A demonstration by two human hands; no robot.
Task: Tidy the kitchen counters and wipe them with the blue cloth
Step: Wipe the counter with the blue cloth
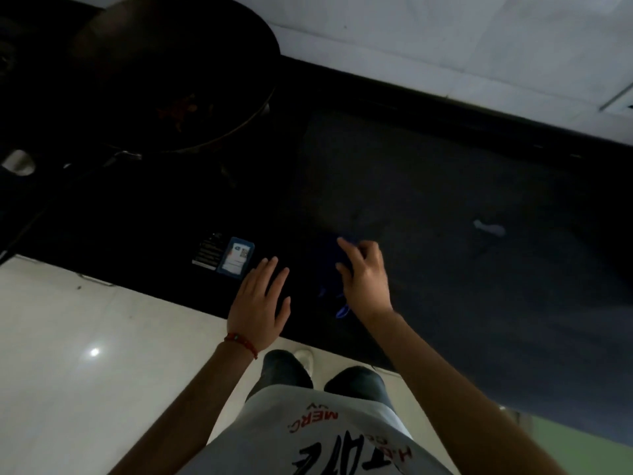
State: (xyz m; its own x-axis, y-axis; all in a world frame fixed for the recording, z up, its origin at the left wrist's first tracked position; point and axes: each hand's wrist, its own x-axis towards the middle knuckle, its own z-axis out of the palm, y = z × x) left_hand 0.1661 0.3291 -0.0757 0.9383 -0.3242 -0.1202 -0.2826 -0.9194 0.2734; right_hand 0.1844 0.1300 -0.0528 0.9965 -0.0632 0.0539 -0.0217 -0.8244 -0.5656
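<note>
Dark bench (445,234) runs diagonally under dim light, with a black wok (171,80) at its far left and a blue-edged sticker (236,130) near the front edge. Left hand (258,306) lies flat, fingers spread, at the edge. Right hand (364,279) hovers with fingers loosely curled over the barely visible blue cloth (334,269); whether it grips cannot be told.

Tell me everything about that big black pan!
The big round black metal wok sits at the upper left on the dark stove counter, by the pale wall. It looks deep and dim inside, with a few reddish-brown food scraps near its front rim. A dark handle runs toward the lower left. Neither hand touches it.
</note>
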